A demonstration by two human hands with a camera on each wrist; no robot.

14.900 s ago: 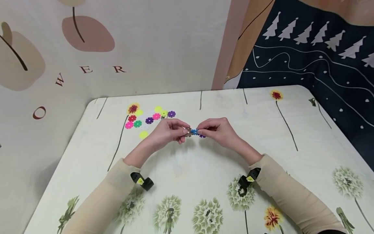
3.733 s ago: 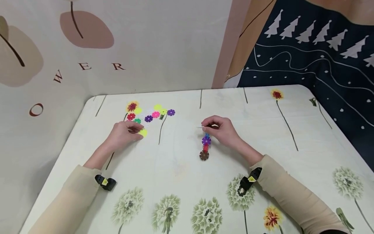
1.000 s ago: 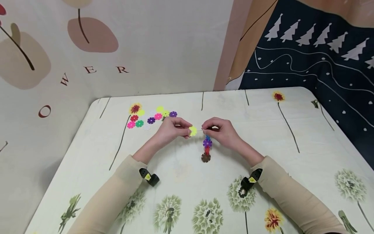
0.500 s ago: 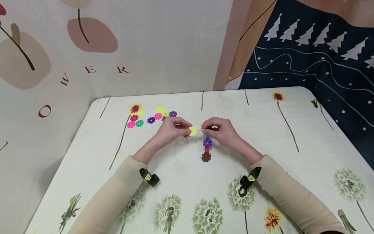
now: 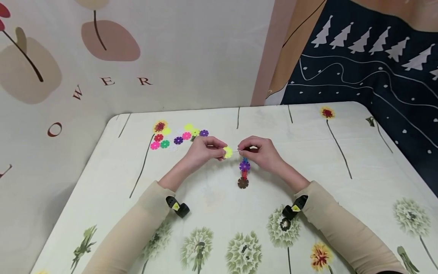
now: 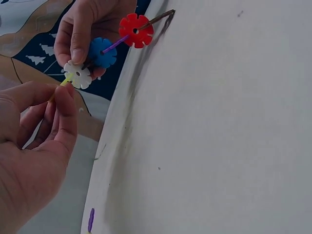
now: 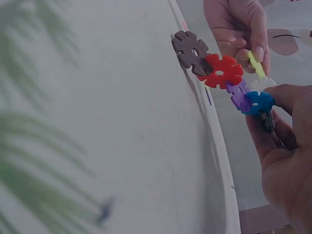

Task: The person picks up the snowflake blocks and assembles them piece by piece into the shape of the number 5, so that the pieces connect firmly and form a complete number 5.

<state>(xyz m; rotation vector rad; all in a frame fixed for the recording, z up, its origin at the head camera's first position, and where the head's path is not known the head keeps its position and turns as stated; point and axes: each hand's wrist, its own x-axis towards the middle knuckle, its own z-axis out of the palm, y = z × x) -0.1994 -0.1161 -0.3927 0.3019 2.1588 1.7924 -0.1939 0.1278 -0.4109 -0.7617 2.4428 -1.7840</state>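
Note:
My left hand (image 5: 203, 153) pinches a yellow notched disc (image 5: 227, 152) between thumb and fingers. My right hand (image 5: 262, 153) grips the upper end of a chain of interlocking notched discs. In the right wrist view the chain runs from a brown disc (image 7: 187, 52) through a red disc (image 7: 224, 73), a purple disc (image 7: 239, 96) and a blue disc (image 7: 259, 102). A dark disc (image 7: 267, 122) is partly hidden by fingers. A white disc (image 6: 80, 77) sticks out toward my left hand. The yellow disc's edge meets the white disc's rim; how deep it sits I cannot tell.
Several loose notched discs lie at the table's back left, among them a green disc (image 5: 165, 144), a red disc (image 5: 158, 137) and a purple disc (image 5: 178, 140). The table's flower-patterned cloth (image 5: 212, 205) reaches back to a printed wall hanging (image 5: 195, 57).
Since several seconds ago, my left hand has picked up the yellow disc from the table and brought it right, to the white disc. Over the last second both hands have hardly moved.

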